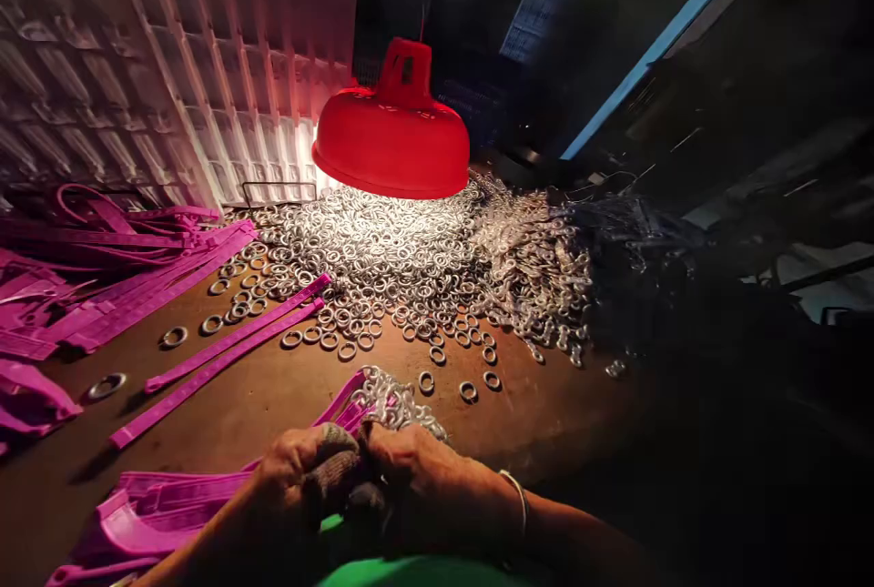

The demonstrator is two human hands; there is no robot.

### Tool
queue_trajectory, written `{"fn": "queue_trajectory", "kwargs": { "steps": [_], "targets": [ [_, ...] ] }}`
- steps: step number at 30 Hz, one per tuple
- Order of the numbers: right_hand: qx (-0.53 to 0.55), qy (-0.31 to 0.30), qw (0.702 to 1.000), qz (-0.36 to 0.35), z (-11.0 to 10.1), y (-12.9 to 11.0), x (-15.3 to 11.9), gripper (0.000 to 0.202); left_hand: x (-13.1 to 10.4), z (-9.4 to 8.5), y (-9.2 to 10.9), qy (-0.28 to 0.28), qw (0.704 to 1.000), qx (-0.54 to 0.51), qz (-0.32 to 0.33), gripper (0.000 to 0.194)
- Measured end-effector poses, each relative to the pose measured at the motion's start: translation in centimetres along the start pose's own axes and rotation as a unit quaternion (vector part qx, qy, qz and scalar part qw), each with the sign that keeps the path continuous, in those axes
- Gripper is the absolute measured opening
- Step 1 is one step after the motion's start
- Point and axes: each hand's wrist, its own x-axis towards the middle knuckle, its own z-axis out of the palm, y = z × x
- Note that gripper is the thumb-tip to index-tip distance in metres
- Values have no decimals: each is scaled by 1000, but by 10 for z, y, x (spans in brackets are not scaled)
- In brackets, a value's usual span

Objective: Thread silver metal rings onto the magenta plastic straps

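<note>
Between rings (382, 259) and left hand (307, 464): strip of counter (273, 391). Left hand curled, close beside right hand (413, 469), also curled; exact pinch hidden. Straps (347, 409) and chain (396, 398) jut just beyond both, short of rings.

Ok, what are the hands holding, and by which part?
The left hand and right hand appear closed together on pink straps, close to the end where silvery chains bunch; the fingers hide the exact contact.

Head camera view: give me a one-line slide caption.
Left hand and right hand meet at magenta straps and metal chain, before metal rings heaped under a red pendant lamp.
</note>
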Motion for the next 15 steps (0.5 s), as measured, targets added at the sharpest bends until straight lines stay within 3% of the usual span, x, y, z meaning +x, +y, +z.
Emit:
{"fn": "queue_trajectory", "kwargs": {
  "steps": [3,5,8,11,13,15],
  "targets": [
    [53,48,996,-45,-14,4,-6,32,9,-14,-12,63,985,119,111,37],
    [90,78,992,-42,-25,10,-12,32,14,-15,-22,83,974,153,145,36],
    [136,165,976,47,-41,35,-25,41,16,-5,-31,105,971,171,132,36],
    [168,280,933,154,-50,72,-35,48,18,4,-30,137,973,148,111,35],
    [165,341,909,174,-49,91,-37,50,22,4,-25,125,983,116,70,36],
    [128,370,909,145,-43,95,-35,48,26,-1,-18,99,992,72,40,36]
  ]
}}
